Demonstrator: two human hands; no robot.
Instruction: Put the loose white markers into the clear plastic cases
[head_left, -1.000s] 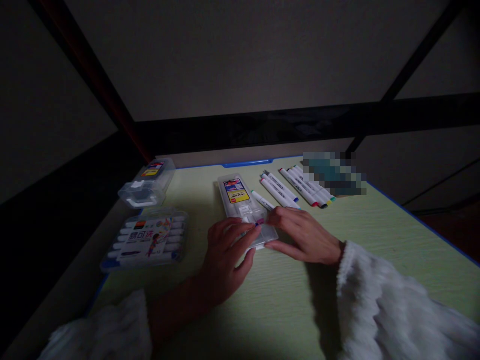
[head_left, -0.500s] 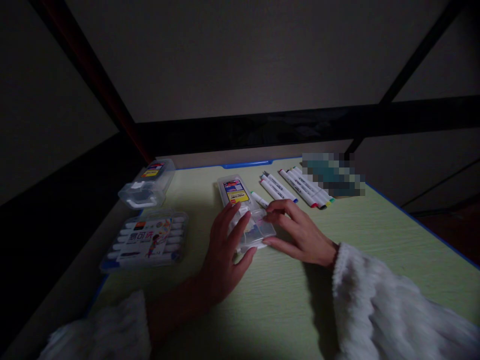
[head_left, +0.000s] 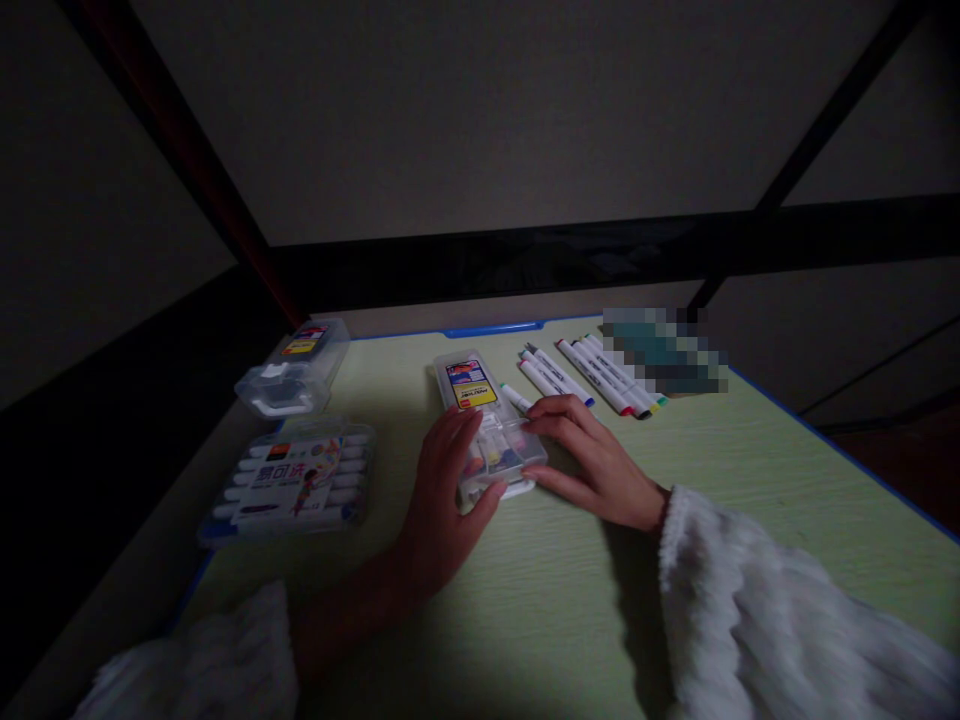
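A clear plastic marker case (head_left: 484, 420) with a yellow label lies in the middle of the pale green table (head_left: 570, 600). Coloured marker ends show through its near end. My left hand (head_left: 442, 500) grips the case's left side, thumb under the near corner. My right hand (head_left: 592, 455) presses its fingers on the case's right side and lid. Both hands are closed on the case. A single marker (head_left: 516, 398) lies just right of the case, behind my right fingers.
Several loose markers (head_left: 592, 372) lie in a row at the back right. A full marker box (head_left: 289, 482) and a small clear case (head_left: 294, 368) sit at the left. A blurred dark object (head_left: 664, 350) lies at the far right. Dark metal bars cross behind the table.
My left hand let go of a pink-tipped marker at the case's end and moved onto the case's left side. The lid has come down and both hands now hold the case.
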